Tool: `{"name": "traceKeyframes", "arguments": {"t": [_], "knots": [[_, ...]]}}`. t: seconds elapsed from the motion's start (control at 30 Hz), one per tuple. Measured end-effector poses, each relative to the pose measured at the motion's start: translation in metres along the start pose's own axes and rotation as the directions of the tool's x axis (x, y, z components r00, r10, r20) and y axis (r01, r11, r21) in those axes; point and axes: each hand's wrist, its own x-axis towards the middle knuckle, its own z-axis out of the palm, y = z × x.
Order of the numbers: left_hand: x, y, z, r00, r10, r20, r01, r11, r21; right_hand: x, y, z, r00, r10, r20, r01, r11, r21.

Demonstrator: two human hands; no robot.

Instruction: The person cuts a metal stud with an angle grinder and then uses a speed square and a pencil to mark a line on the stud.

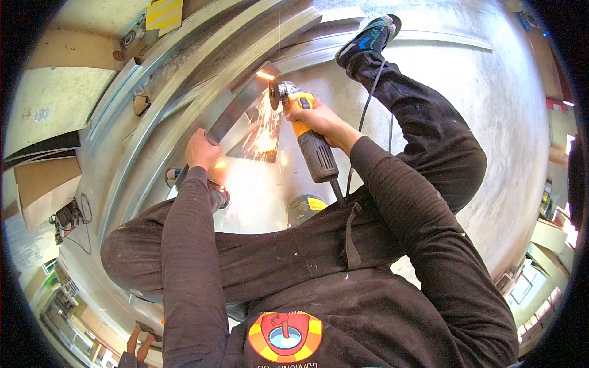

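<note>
My right hand (325,122) is wrapped round a yellow and black angle grinder (318,156). Its dark disc (274,96) is at the far end of a flat metal bar (236,107), where an orange glow shows. Bright sparks (264,136) spray down towards my lap and flare over the floor between my legs. My left hand (202,150) closes on the bar's near part; its fingertips are partly hidden. A black cord (368,104) passes beside the grinder and up along my right leg.
Long metal profiles (165,116) lie in rows on the left. A dark round object with a yellow label (307,208) stands before my lap. Cables (73,214) lie at the far left. Another person's legs (138,343) show at the lower left.
</note>
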Motion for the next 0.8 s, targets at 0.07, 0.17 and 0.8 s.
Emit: {"name": "traceKeyframes", "arguments": {"t": [0.07,0.17,0.8], "knots": [[0.0,0.001,-0.001,1.0,-0.005,0.01,0.005,1.0,-0.008,0.002,0.002,-0.002,1.0,-0.015,0.017,0.015,1.0,0.001],[0.0,-0.002,0.002,1.0,0.003,0.016,-0.002,1.0,-0.027,-0.004,-0.004,-0.001,1.0,-0.009,0.022,0.008,1.0,0.021],[-0.002,-0.001,0.01,1.0,-0.016,-0.012,0.016,1.0,0.014,0.002,0.001,-0.013,0.998,-0.048,-0.045,0.049,0.999,0.021]]}}
